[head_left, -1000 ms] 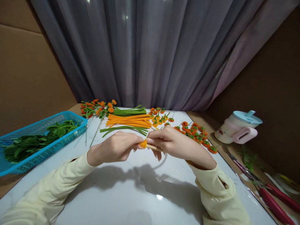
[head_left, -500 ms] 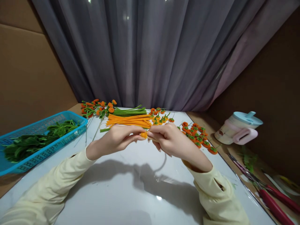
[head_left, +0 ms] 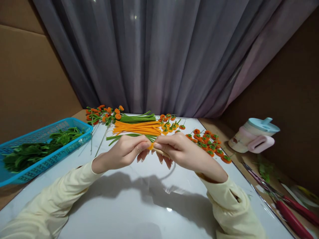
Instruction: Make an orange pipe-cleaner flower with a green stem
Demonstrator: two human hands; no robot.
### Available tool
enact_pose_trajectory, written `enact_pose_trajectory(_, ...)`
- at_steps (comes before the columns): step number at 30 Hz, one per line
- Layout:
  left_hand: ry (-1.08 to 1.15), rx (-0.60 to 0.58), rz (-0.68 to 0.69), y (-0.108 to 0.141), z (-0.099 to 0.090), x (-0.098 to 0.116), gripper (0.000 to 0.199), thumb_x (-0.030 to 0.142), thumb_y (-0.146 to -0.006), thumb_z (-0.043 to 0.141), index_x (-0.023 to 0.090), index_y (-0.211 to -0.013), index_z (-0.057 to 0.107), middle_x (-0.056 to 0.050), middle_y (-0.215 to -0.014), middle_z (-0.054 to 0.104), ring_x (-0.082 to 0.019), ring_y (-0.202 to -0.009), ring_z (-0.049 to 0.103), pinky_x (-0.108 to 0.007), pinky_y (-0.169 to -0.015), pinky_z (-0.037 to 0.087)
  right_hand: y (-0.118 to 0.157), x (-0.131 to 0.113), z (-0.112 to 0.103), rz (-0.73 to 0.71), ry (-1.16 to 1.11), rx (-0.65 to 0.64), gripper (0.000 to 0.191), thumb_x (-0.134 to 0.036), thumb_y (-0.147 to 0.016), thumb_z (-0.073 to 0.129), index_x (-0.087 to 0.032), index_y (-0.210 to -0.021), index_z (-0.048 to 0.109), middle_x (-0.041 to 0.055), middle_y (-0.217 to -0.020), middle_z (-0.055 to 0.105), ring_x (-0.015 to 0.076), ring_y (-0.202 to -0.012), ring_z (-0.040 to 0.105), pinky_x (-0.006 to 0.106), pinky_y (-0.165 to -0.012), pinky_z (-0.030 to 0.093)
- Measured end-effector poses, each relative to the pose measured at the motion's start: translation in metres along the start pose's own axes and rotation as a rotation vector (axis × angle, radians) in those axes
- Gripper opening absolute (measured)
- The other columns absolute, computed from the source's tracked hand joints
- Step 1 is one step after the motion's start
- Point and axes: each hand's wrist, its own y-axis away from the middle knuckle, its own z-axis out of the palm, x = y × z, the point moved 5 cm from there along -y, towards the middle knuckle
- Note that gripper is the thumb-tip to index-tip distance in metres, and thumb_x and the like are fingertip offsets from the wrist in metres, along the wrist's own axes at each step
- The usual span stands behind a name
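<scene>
Between my fingertips, above the middle of the table, is a small fuzzy orange pipe cleaner piece [head_left: 151, 146], mostly hidden by the fingers. My left hand [head_left: 131, 149] pinches it from the left. From the right, my right hand [head_left: 178, 147] pinches it with thumb and forefinger, the other fingers curled below. Just beyond the hands lie a bundle of orange pipe cleaners [head_left: 137, 127] and a bundle of green pipe cleaners [head_left: 136, 118]. Small orange flower heads with green backs [head_left: 208, 142] are spread to the right of my right hand.
A blue plastic basket [head_left: 50, 162] with green leaves stands at the left. Finished-looking orange flowers on stems [head_left: 107, 114] lie at the back left. At the right are a lidded cup [head_left: 251, 136] and red-handled pliers [head_left: 291, 217]. A grey curtain [head_left: 159, 56] hangs behind the table.
Both hands have turned slightly and the thumbs have shifted on the orange piece, so less of it shows. More fingers are now visible beneath. The surroundings look unchanged.
</scene>
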Motion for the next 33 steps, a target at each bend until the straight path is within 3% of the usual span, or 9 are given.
enact_pose_trajectory(2,-0.012,0.001,0.073,0.001,0.000,0.003,0.033,0.025,-0.096,0.030,0.014,-0.077,0.054,0.001,-0.054,0.056,-0.007,-0.048,0.051,-0.016,-0.051,0.041,0.000,0.001,0.000,0.034,-0.134,-0.111,0.028,-0.030,-0.093,0.040,-0.013,-0.080,0.059,-0.0010,-0.061,0.055,0.0065,-0.048,0.049,0.017,-0.049,0.039)
enact_pose_trajectory(7,-0.147,0.059,0.290,0.009,0.001,0.007,0.021,0.015,-0.093,0.034,0.015,-0.091,0.054,-0.001,-0.059,0.061,-0.009,-0.049,0.055,-0.018,-0.053,0.043,-0.002,0.006,0.002,0.086,-0.308,-0.316,0.032,-0.038,-0.090,0.046,-0.011,-0.080,0.061,0.0000,-0.064,0.060,0.0054,-0.046,0.049,0.017,-0.047,0.042)
enact_pose_trajectory(12,-0.365,-0.068,0.391,0.014,0.004,0.014,0.028,0.009,-0.090,0.028,0.020,-0.087,0.053,-0.001,-0.060,0.061,-0.011,-0.050,0.056,-0.021,-0.048,0.039,-0.007,0.012,0.014,0.103,-0.594,-0.497,0.026,-0.034,-0.086,0.054,-0.010,-0.079,0.062,0.0024,-0.062,0.064,0.0085,-0.048,0.056,0.019,-0.049,0.047)
enact_pose_trajectory(17,-0.354,-0.094,0.553,0.015,0.000,0.029,0.021,0.014,-0.092,0.030,0.018,-0.097,0.050,-0.004,-0.062,0.061,-0.015,-0.056,0.058,-0.024,-0.053,0.046,-0.013,0.023,0.027,0.065,-0.752,-0.659,0.030,-0.037,-0.082,0.060,-0.008,-0.082,0.065,0.0043,-0.064,0.067,0.0104,-0.051,0.060,0.023,-0.057,0.051)
enact_pose_trajectory(23,-0.414,-0.079,0.539,0.015,0.005,0.019,0.027,0.011,-0.092,0.024,0.013,-0.101,0.049,-0.007,-0.066,0.063,-0.016,-0.059,0.060,-0.025,-0.054,0.046,-0.012,0.027,0.019,0.090,-0.722,-0.581,0.031,-0.037,-0.081,0.062,-0.006,-0.080,0.063,0.0016,-0.054,0.062,0.0086,-0.042,0.056,0.019,-0.046,0.046)
enact_pose_trajectory(25,-0.396,-0.084,0.475,0.014,0.005,0.012,0.025,0.010,-0.092,0.027,0.013,-0.102,0.050,-0.008,-0.071,0.065,-0.015,-0.063,0.060,-0.024,-0.055,0.045,-0.009,0.025,0.012,0.102,-0.667,-0.503,0.029,-0.036,-0.081,0.062,-0.006,-0.080,0.062,0.0005,-0.053,0.061,0.0070,-0.041,0.053,0.018,-0.044,0.044)
enact_pose_trajectory(28,-0.310,-0.069,0.359,0.011,0.003,0.006,0.021,0.028,-0.094,0.039,0.014,-0.102,0.052,-0.008,-0.081,0.067,-0.014,-0.070,0.061,-0.023,-0.062,0.047,-0.007,0.021,0.006,0.128,-0.554,-0.389,0.032,-0.039,-0.081,0.061,-0.008,-0.077,0.061,-0.0005,-0.053,0.060,0.0062,-0.042,0.052,0.018,-0.045,0.043)
enact_pose_trajectory(30,-0.279,-0.081,0.242,0.009,0.003,0.003,0.034,0.040,-0.094,0.034,0.014,-0.095,0.055,-0.008,-0.082,0.066,-0.013,-0.069,0.060,-0.022,-0.063,0.046,-0.006,0.019,0.006,0.148,-0.473,-0.321,0.033,-0.042,-0.080,0.062,-0.009,-0.073,0.060,-0.0006,-0.054,0.059,0.0062,-0.043,0.052,0.018,-0.046,0.044)
enact_pose_trajectory(33,-0.282,-0.123,0.100,0.007,0.006,0.000,0.043,0.035,-0.097,0.022,0.015,-0.078,0.055,-0.002,-0.066,0.060,-0.010,-0.056,0.054,-0.020,-0.057,0.042,-0.007,0.018,0.007,0.171,-0.383,-0.250,0.032,-0.041,-0.082,0.059,-0.010,-0.076,0.061,0.0001,-0.058,0.060,0.0059,-0.044,0.052,0.018,-0.047,0.044)
